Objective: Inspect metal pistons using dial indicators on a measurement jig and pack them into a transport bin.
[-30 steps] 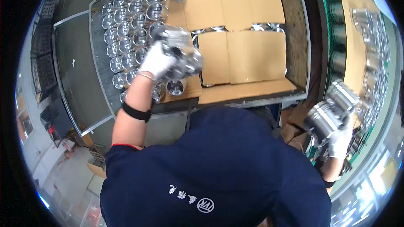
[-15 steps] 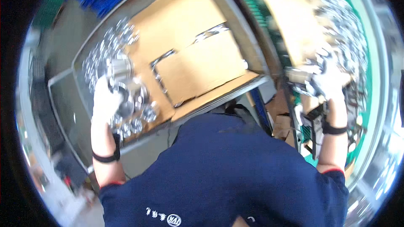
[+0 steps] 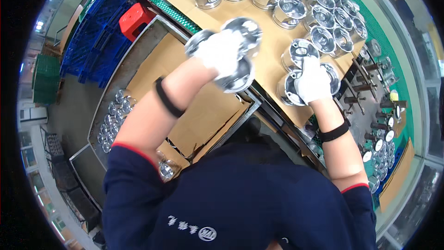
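My left hand (image 3: pixel 224 52), in a white glove, is closed on a cluster of three shiny metal pistons (image 3: pixel 237 78), slightly blurred, above the near edge of a cardboard sheet (image 3: pixel 263 41). The gloved right hand (image 3: pixel 312 82) is closed among three more pistons (image 3: pixel 291 89) standing on that cardboard; its fingertips reach between them and are partly hidden. Beyond it stand several rows of pistons (image 3: pixel 322 38), hollow ends up.
A metal-sided cart (image 3: pixel 159 28) lined with cardboard stands at left, with several pistons (image 3: pixel 111 122) inside. Behind it are blue pallets (image 3: pixel 99 37) and a red stool (image 3: pixel 135 21). At right, a metal fixture with pegs (image 3: pixel 365 88) sits on green matting (image 3: pixel 407 97).
My left hand has moved from the cart's left side to the bench, carrying pistons. The view has swung right. My right hand remains over the bench, among pistons.
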Available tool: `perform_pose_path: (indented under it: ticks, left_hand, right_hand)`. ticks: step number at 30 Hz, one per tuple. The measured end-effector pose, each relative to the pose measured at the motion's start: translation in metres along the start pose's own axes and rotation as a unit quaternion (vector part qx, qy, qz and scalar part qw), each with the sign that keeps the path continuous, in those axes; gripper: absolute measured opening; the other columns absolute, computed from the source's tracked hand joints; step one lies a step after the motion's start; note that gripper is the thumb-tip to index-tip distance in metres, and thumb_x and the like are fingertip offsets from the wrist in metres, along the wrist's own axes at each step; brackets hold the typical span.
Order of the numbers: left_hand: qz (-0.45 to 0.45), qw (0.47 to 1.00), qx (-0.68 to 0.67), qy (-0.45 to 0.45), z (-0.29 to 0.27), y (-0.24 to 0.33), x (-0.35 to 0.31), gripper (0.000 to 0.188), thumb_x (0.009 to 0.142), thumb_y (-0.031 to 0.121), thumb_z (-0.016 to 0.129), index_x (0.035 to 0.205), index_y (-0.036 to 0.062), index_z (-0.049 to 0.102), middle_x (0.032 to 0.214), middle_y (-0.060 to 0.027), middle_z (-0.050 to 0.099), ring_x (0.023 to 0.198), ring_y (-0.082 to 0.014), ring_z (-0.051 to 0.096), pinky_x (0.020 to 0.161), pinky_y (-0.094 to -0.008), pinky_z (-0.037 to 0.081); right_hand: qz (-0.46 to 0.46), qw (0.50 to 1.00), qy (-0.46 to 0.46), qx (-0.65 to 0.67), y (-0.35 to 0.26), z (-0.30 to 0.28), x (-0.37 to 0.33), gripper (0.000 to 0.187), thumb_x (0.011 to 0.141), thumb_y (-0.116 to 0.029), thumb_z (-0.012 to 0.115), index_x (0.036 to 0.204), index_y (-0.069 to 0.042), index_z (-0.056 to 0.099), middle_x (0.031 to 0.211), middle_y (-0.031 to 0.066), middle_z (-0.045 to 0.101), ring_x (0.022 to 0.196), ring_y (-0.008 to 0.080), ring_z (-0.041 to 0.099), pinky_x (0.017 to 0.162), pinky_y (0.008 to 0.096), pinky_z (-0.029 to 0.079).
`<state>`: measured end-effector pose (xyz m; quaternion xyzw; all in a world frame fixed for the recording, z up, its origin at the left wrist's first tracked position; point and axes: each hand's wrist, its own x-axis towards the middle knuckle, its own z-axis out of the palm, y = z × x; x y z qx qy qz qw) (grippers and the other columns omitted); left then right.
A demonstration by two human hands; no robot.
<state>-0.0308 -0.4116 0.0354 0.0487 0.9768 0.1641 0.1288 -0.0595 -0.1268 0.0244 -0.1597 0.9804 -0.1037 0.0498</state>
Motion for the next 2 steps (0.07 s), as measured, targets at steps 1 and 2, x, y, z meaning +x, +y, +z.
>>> perform_pose_path:
  ticks: [1, 2]
  left_hand:
    - [-0.042, 0.994, 0.089, -0.043, -0.008, 0.023, 0.024, 0.041, 0.085, 0.027, 0.062, 0.120, 0.0057, 0.059, 0.117, -0.0172, 0.065, 0.109, -0.0255, 0.063, 0.090, -0.0354, 0.050]
    - [-0.050, 0.993, 0.095, -0.041, -0.012, 0.022, 0.025, 0.041, 0.085, 0.027, 0.062, 0.120, 0.0057, 0.059, 0.117, -0.0172, 0.065, 0.109, -0.0255, 0.063, 0.090, -0.0354, 0.050]
  right_hand:
    - [-0.007, 1.000, -0.007, -0.014, -0.001, 0.002, 0.001, 0.033, 0.082, -0.012, 0.053, 0.113, -0.001, 0.054, 0.119, 0.0290, 0.055, 0.106, 0.0452, 0.057, 0.090, 0.0515, 0.046]
    - [-0.017, 1.000, 0.013, -0.008, 0.009, 0.014, 0.004, 0.037, 0.083, -0.013, 0.054, 0.118, -0.002, 0.054, 0.124, 0.0275, 0.054, 0.107, 0.0453, 0.057, 0.092, 0.0512, 0.046]
